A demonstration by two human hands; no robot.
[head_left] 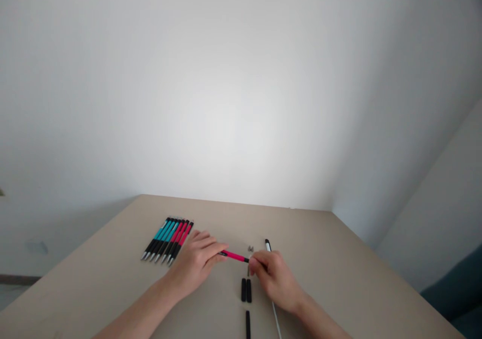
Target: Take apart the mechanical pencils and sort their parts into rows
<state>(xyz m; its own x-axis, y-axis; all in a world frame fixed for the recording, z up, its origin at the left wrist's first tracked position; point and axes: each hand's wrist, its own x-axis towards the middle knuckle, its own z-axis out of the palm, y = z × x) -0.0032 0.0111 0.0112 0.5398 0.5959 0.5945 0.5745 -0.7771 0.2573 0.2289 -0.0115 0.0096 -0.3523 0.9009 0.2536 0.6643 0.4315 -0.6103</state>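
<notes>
A pink pen barrel [236,255] with black ends is held level above the table between my two hands. My left hand [199,256] is closed on its left end, fingers pinched over it. On its right end, the fingertips of my right hand [276,278] grip the black part. Below lie two short black grip sleeves [246,290] side by side, with a slim black tube [247,324] nearer to me. Small metal pieces [250,248] rest just beyond the barrel. A thin piece by my right fingertips is partly hidden.
Several teal-and-black and pink-and-black pens [167,238] lie in a slanted row at the left. A white stick with a black tip [267,245] and a white cable-like length [276,321] show around my right hand. The beige table [226,211] meets a white wall.
</notes>
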